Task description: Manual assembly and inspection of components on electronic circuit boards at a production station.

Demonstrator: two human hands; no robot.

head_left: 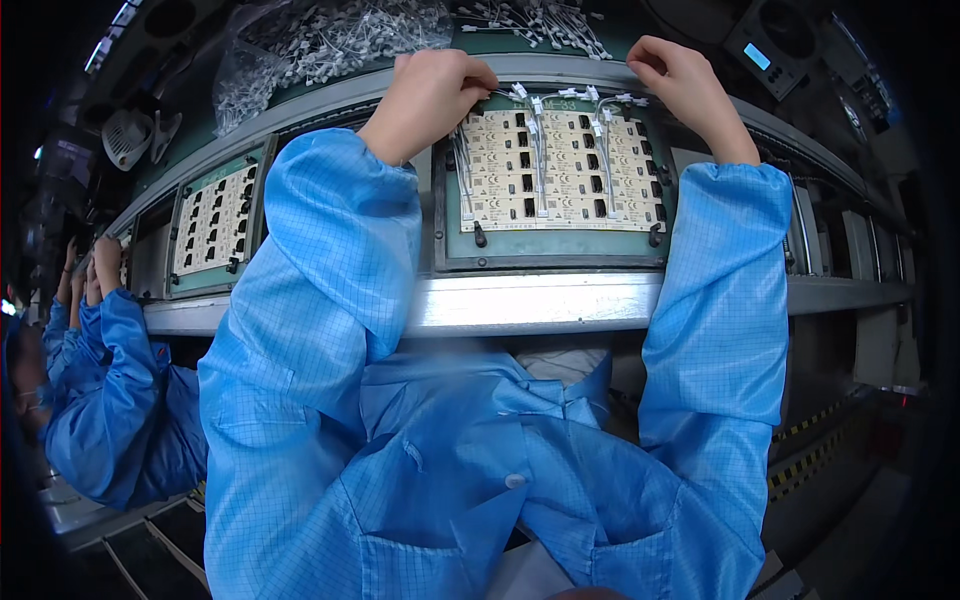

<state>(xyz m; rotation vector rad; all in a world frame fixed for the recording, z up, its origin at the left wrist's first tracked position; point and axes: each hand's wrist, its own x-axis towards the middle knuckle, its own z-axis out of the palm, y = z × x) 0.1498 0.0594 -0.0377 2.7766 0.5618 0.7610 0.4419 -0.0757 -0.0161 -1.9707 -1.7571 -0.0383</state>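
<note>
In front of me a green fixture frame (560,245) holds a panel of pale circuit boards (565,170) with black components. Thin white connector cables (541,160) run down across the panel in rows, their white plugs bunched at its far edge. My left hand (425,98) is over the panel's far left corner, thumb and fingers pinched on a white connector cable. Beyond the far right corner, my right hand (690,88) has its thumb and forefinger curled together close to the cable ends. Whatever those fingertips hold, if anything, is too small to make out.
A clear plastic bag (240,75) of white connector cables lies at the far left, with a loose pile (545,25) beside it. A second board fixture (215,222) stands left on the metal rail (530,303). Co-workers' blue sleeves (125,345) show at the left.
</note>
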